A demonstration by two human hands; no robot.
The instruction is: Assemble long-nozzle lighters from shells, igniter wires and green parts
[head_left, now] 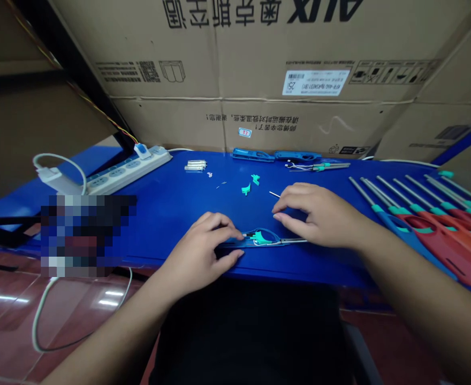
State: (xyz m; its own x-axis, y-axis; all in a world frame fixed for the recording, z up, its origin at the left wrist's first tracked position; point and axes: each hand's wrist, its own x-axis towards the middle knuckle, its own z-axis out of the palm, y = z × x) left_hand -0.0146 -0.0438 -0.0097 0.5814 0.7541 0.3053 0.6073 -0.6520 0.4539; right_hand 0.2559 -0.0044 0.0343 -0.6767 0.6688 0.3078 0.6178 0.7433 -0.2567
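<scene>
Head view: the blue shell (228, 245) lies on the near edge of the blue table (159, 214), its long axis running left to right, roughly parallel to that edge, with the rod (294, 241) pointing right and a green trigger (261, 237) near its middle. Left hand (207, 251) covers the shell's left end, index finger and thumb slightly apart on either side; whether they grip, I cannot tell. Right hand (316, 214) hides the rod's right end, thumb and index finger nearly together; I cannot tell whether they hold the thin pin (274, 194) showing behind them. Beyond are two green pieces (245, 189), clear tubes (195, 165), two more shells (253, 155) and a wired rod (332, 166). Lighters (428, 224) crowd the right side; a power strip (123, 175) slants at left; a box (251, 59) walls off the back.
</scene>
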